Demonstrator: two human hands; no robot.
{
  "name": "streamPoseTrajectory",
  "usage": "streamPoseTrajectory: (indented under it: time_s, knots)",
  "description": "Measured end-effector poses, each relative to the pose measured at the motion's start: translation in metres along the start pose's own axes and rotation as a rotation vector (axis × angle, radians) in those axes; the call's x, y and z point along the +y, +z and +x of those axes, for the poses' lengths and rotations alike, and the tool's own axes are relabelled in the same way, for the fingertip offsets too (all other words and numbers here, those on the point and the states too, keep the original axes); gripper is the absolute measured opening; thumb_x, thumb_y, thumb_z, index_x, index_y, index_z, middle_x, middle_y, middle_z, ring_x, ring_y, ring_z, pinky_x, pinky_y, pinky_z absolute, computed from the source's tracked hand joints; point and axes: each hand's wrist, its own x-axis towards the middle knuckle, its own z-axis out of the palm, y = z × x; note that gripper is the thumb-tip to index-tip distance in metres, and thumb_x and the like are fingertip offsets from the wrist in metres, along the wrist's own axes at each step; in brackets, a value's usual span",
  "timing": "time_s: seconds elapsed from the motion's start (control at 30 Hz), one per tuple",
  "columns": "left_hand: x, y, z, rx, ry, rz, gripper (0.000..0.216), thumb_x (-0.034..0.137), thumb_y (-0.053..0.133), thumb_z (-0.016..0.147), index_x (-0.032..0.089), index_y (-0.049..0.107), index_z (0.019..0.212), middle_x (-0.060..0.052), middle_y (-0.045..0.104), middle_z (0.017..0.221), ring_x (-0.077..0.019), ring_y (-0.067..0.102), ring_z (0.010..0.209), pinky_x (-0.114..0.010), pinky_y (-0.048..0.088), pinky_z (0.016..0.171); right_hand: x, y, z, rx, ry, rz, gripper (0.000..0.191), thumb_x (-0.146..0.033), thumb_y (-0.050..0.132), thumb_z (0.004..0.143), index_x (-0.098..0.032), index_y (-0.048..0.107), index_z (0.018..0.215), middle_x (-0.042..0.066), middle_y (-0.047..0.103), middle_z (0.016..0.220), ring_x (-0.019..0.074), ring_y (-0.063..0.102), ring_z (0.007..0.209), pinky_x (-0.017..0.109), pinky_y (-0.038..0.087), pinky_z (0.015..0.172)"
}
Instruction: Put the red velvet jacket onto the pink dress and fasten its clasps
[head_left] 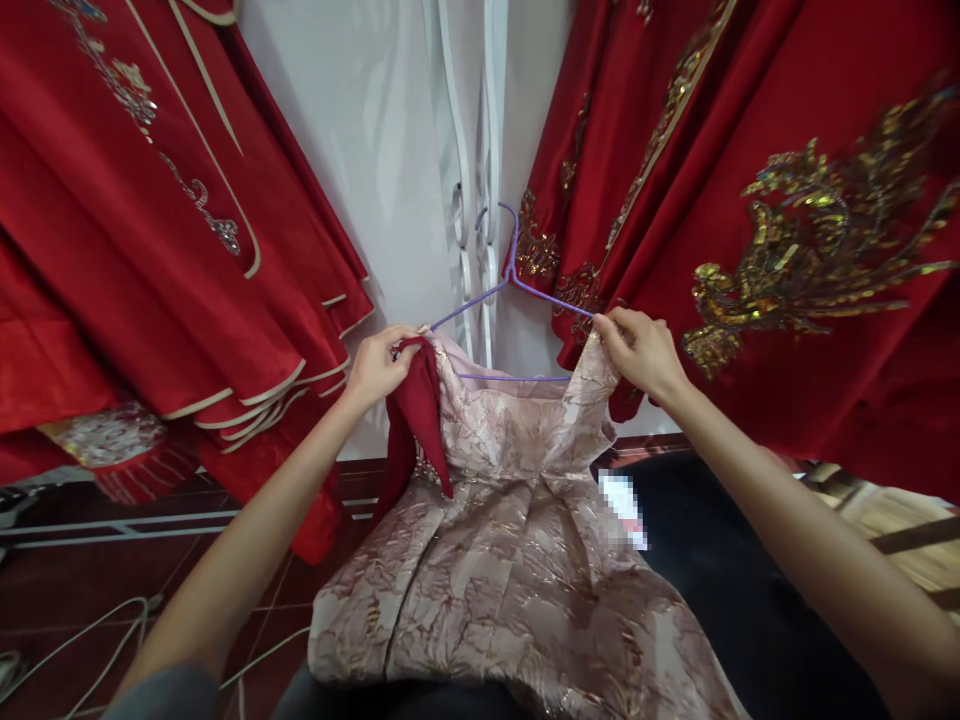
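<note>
A pink brocade dress (517, 560) with metallic thread hangs in front of me on a purple hanger (553, 298). My left hand (384, 368) pinches the dress's left shoulder at that end of the hanger. Beside those fingers a dark red cloth (420, 400) droops down over the dress's side; whether the hand also grips it I cannot tell. At the opposite shoulder, my right hand (643, 350) is closed on the other strap (594, 362), thumb near the hanger's arm. The hanger's hook points up, and its lower bar shows across the neckline.
Red embroidered garments hang on the left (225, 300) and on the right (750, 130). White cabinet doors (375, 130) stand behind the hanger. A pale cable (112, 610) lies on the dark red tiled floor. A black surface (720, 560) is at lower right.
</note>
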Motion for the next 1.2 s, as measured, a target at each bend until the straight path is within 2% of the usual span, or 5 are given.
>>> streamPoseTrajectory:
  time_s: [0.53, 0.63, 0.8, 1.03, 1.2]
  knots:
    - [-0.056, -0.052, -0.021, 0.154, -0.455, 0.106, 0.024, 0.039, 0.051, 0.075, 0.019, 0.065, 0.073, -0.002, 0.064, 0.071, -0.0173, 0.054, 0.065, -0.028, 0.044, 0.065, -0.001, -0.012, 0.000, -0.059, 0.098, 0.175, 0.053, -0.067, 0.033, 0.090, -0.023, 0.038, 0.060, 0.000, 0.045, 0.052, 0.0174, 0.047, 0.053, 0.031, 0.034, 0.055]
    - [-0.043, -0.039, -0.002, 0.072, -0.548, -0.162, 0.024, 0.037, 0.056, 0.071, 0.017, 0.068, 0.073, -0.004, 0.066, 0.068, -0.0171, 0.055, 0.060, -0.027, 0.043, 0.059, -0.010, -0.014, -0.003, -0.101, 0.106, 0.205, 0.051, -0.065, 0.035, 0.091, -0.023, 0.036, 0.061, -0.002, 0.040, 0.051, 0.0158, 0.042, 0.051, 0.030, 0.033, 0.053]
    - [0.014, -0.018, 0.029, 0.069, -0.308, -0.236, 0.025, 0.035, 0.059, 0.074, 0.014, 0.070, 0.077, -0.003, 0.066, 0.072, -0.0179, 0.060, 0.072, -0.027, 0.046, 0.067, -0.013, -0.016, -0.008, -0.141, 0.088, 0.208, 0.050, -0.064, 0.033, 0.091, -0.023, 0.039, 0.063, -0.001, 0.046, 0.055, 0.0170, 0.047, 0.053, 0.032, 0.037, 0.055]
    - [0.031, -0.011, 0.047, 0.029, -0.255, -0.313, 0.021, 0.032, 0.060, 0.077, 0.014, 0.069, 0.085, -0.003, 0.069, 0.085, -0.0181, 0.062, 0.085, -0.027, 0.048, 0.082, 0.024, -0.040, 0.024, -0.757, 0.233, 0.647, 0.055, -0.065, 0.035, 0.090, -0.021, 0.063, 0.069, 0.009, 0.067, 0.069, 0.0254, 0.065, 0.069, 0.038, 0.050, 0.062]
    - [0.025, -0.012, 0.051, -0.030, -0.328, -0.466, 0.021, 0.031, 0.064, 0.072, 0.015, 0.071, 0.083, -0.003, 0.072, 0.088, -0.0198, 0.065, 0.088, -0.031, 0.049, 0.086, -0.014, 0.016, 0.028, -0.883, 0.056, 0.608, 0.048, -0.064, 0.040, 0.088, -0.024, 0.066, 0.079, 0.002, 0.063, 0.061, 0.0169, 0.056, 0.052, 0.032, 0.045, 0.049]
